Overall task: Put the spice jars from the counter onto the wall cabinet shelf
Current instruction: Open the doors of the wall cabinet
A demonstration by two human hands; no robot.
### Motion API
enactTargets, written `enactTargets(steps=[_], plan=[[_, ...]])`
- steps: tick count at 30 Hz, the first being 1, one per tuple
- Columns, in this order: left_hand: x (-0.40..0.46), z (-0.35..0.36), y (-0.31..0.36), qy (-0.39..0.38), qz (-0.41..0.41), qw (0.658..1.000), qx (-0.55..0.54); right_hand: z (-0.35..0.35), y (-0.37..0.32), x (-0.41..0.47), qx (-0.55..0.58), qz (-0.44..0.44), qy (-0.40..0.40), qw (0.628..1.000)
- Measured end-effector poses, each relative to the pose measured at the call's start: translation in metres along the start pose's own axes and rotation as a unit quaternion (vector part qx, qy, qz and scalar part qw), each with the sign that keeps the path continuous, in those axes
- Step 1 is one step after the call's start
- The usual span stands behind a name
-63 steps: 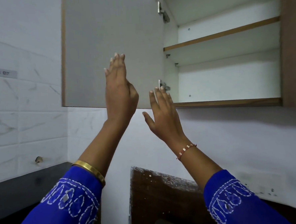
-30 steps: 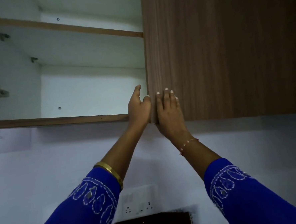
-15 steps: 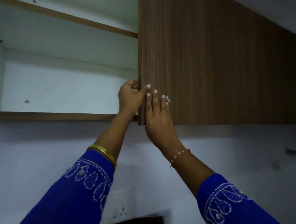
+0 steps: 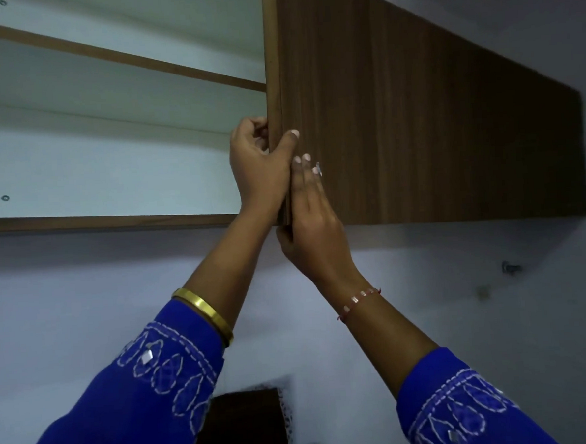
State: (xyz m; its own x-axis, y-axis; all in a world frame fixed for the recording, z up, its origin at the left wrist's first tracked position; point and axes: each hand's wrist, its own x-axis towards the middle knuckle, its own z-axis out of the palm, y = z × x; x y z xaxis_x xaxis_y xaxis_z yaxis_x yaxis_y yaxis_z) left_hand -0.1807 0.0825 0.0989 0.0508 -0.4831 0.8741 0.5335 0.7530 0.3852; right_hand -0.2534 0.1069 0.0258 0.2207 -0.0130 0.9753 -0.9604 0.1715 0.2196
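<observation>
Beneath a wall-mounted kitchen cabinet, its white interior open on the left, a dark walnut-grain cabinet door [image 4: 415, 111] covers the right half, hiding whatever lies behind it. The wood-edged white upper shelf [image 4: 113, 57] and the cabinet's bottom shelf [image 4: 96, 223] show bare. No spice jars are in view. The left hand [image 4: 259, 169], its grip curled, clasps the door's free edge, thumb on the front. The right hand [image 4: 314, 227] lies flat against the door face, fingers extended, holding nothing.
</observation>
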Motion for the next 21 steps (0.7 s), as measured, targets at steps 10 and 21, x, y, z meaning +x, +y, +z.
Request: enactTargets(steps=[10,21], plan=[[-0.061,0.085,0.057,-0.010,0.012,0.997,-0.070,-0.090,0.043,-0.019,0.104,0.116,0.021,0.988],[-0.110,0.171,0.073,-0.099,0.038,0.987,-0.124,-0.164,0.102,-0.038,0.156,0.224,0.060,0.960]])
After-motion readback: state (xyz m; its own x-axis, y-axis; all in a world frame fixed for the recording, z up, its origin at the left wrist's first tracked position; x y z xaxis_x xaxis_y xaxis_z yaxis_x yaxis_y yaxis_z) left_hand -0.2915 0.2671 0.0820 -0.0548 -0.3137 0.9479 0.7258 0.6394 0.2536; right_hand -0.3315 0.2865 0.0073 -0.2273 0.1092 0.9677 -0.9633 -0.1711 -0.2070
